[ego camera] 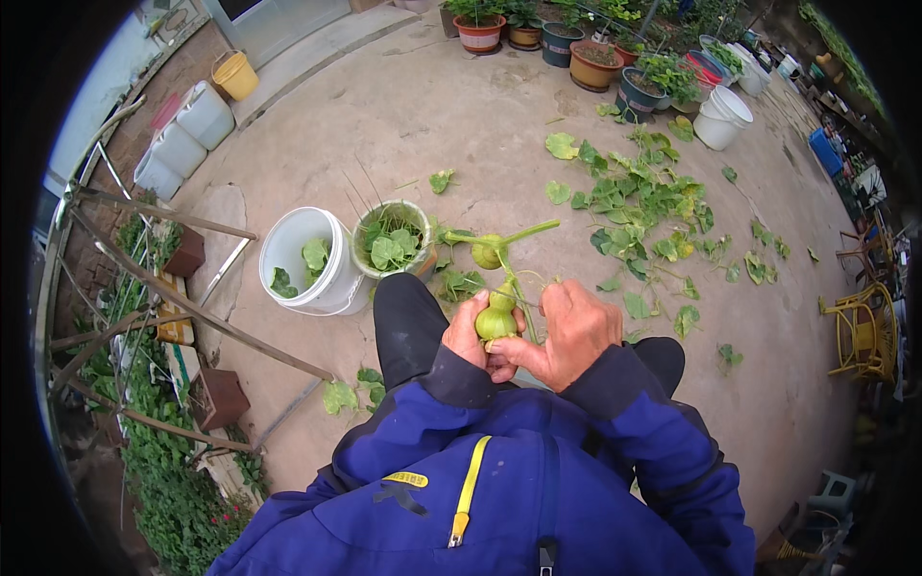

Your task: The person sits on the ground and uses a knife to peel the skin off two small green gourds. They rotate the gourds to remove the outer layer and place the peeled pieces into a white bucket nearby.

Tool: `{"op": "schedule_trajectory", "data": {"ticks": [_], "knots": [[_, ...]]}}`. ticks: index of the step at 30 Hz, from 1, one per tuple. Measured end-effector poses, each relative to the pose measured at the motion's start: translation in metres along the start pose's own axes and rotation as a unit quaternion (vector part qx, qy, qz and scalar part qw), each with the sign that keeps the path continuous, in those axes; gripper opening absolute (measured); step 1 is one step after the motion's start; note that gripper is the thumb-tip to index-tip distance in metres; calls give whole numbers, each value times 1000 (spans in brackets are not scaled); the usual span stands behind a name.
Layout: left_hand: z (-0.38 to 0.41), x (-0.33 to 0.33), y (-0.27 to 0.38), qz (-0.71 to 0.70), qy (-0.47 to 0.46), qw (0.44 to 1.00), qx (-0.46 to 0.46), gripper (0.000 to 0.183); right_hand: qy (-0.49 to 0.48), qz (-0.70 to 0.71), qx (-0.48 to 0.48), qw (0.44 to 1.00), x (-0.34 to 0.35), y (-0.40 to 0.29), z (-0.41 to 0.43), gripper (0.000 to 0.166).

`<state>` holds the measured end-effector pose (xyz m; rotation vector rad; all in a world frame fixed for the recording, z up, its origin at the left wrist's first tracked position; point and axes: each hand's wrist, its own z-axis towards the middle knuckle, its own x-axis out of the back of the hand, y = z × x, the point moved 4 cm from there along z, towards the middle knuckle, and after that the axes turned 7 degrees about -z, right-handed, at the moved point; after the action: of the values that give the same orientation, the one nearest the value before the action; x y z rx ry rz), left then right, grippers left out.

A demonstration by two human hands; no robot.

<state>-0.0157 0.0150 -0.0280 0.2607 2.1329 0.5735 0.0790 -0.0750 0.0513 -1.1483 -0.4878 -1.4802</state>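
Note:
My left hand (470, 333) cups a small green bottle gourd (497, 322) in front of my lap. The gourd is held with its round base toward me and its neck joined to a thick green vine stem (531, 230). A second small gourd (487, 253) hangs by that stem, just beyond the first. A thin grey metal blade (524, 299) crosses the neck of the held gourd and runs into the curled fingers of my right hand (576, 331). My right thumb presses near the gourd's base. The blade's handle is hidden in the fist.
A white bucket (342, 288) with a few leaves and a leaf-filled planter (425, 237) stand left of my knees. Cut vines and leaves (634, 194) litter the concrete ahead. A pole frame (194, 309) juts in at left. Potted plants (594, 65) line the far side.

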Motion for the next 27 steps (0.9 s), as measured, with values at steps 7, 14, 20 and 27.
{"op": "schedule_trajectory", "data": {"ticks": [7,14,20,27], "knots": [[-1,-1,-1,-2,92,996,-2,49,-1,5,14,1000,-9,0,-6,55],[8,11,-4,-20,39,999,-19,47,18,-29,11,999,-4,-2,0,50],[5,8,1,38,74,995,-60,50,1,-4,32,999,-15,0,-5,53],[5,5,3,32,42,994,-92,47,-20,31,13,999,-7,0,-3,51]]}}
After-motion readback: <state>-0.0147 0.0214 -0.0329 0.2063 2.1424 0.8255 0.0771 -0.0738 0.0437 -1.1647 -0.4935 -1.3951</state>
